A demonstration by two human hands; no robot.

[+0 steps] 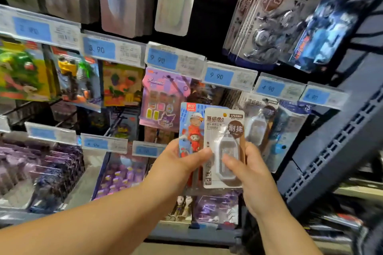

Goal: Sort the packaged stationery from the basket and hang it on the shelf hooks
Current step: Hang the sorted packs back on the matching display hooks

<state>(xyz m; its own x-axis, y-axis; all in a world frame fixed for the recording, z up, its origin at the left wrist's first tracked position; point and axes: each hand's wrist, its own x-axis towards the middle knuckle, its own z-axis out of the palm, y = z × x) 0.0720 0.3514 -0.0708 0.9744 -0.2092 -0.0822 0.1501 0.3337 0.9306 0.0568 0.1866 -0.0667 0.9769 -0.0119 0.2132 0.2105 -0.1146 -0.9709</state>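
- The person is holding two packs up in front of the shelf (331,151), one in each hand, and neither is on a hook yet.
- The left hand (180,163) is gripping the blue cartoon pack (191,128) low down, with the thumb pressing across its front and the fingers curled behind.
- The right hand (250,174) is pinching the white tape pack (223,130), thumb on the clear blister and fingers wrapping its right edge.
- The white pack is overlapping the blue one and covering its right half, and the left thumb tip is reaching the white pack's edge.
- Matching tape packs (259,122) are hanging just right of the held ones, under the blue price tags (218,76), so that looks like the white pack's home.
- The purple pack (163,97) is hanging just behind and to the left; no row matching the cartoon pack can be made out.
- Risk one: with the packs stacked, pulling the white one away could drag the blue one loose from the left grip.
- Risk two: the blister is slick, and a thumb-only pinch could slip during the reach.
- Risk three: the hang hole is small, so missing the hook tip could knock the hanging packs off.
- The basket is not showing, so the remaining stock cannot be judged.
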